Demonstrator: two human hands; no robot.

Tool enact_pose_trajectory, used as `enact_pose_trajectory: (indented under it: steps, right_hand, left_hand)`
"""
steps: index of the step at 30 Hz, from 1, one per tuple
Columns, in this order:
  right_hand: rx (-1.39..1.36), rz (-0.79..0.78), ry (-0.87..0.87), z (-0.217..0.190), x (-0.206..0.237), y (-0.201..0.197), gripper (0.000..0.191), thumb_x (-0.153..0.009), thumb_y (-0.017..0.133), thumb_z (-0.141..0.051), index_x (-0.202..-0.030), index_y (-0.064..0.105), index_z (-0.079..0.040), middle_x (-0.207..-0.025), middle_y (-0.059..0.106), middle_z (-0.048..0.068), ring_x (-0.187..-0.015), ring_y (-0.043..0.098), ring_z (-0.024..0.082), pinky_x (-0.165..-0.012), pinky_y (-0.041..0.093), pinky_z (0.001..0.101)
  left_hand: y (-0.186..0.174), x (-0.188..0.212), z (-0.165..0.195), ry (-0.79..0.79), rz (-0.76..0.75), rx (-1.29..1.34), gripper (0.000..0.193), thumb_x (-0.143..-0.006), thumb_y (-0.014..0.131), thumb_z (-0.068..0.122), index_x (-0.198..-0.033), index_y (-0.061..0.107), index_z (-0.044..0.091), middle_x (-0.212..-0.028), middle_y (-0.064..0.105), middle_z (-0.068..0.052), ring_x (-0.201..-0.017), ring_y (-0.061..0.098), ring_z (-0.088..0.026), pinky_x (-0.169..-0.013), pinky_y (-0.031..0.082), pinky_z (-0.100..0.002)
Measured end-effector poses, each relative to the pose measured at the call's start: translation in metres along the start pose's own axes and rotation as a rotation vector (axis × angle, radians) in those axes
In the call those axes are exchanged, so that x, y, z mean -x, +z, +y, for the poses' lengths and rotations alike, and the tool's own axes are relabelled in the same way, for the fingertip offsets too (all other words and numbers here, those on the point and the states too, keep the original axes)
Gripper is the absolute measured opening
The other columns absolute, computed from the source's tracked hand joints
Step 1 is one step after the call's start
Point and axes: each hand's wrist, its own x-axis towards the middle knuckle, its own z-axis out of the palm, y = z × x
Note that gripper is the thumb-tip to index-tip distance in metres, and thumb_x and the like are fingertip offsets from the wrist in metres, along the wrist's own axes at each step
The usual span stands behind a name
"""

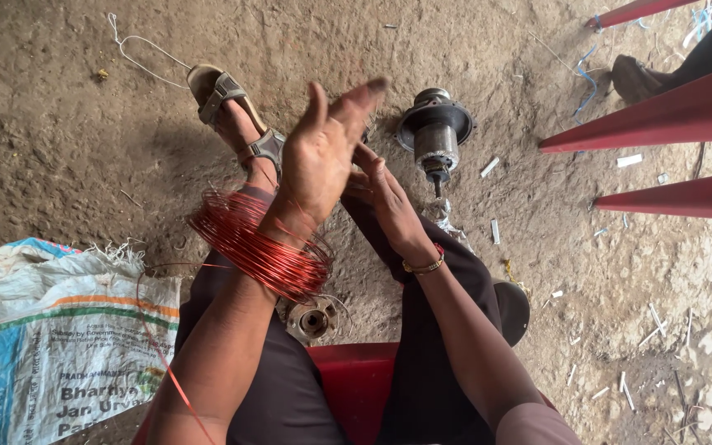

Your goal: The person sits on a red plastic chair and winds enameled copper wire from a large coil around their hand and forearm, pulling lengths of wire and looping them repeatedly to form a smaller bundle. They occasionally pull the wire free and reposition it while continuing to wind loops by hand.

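I see my left hand (323,152) raised, palm open and fingers spread, its grip holding nothing; a coil of red wire (259,245) rings that wrist. My right hand (385,202) lies just behind it, grip loose and empty so far as I can tell. A metal motor part (435,132) stands on the dirt floor (84,140) near both.

There is one view only, from a camera worn on the person's head. It looks almost straight down, over the person's own lap and forearms, to the dirt floor (84,140) in front of the seat. It sits close: the left hand (319,156) and right hand (385,202) fill the middle of the picture, and the arms run off the bottom edge. The top of the picture lies farthest from the person, past a sandalled foot (236,115).
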Motion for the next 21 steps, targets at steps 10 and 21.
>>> enact_pose_trajectory:
  steps: [10,21]
  right_hand:
    - [-0.365,0.093,0.137,0.029,-0.009,-0.018,0.074,-0.107,0.032,-0.058,-0.146,0.046,0.002,-0.137,0.063,0.018,-0.124,0.063,0.028,-0.108,0.05,0.043]
    - [-0.542,0.081,0.161,0.001,-0.004,-0.017,0.086,-0.107,0.028,-0.068,-0.143,0.052,0.007,-0.145,0.06,0.014,-0.137,0.056,0.024,-0.118,0.044,0.0484]
  left_hand:
    - [0.005,0.002,0.003,-0.142,-0.102,0.166,0.09,-0.107,0.027,0.07,-0.157,0.046,-0.002,-0.162,0.051,-0.019,-0.158,0.042,-0.031,-0.137,0.025,-0.044]
    - [-0.001,0.005,0.001,-0.155,-0.124,0.358,0.09,-0.108,0.023,0.069,-0.157,0.049,-0.001,-0.159,0.055,-0.02,-0.155,0.048,-0.032,-0.135,0.034,-0.047]
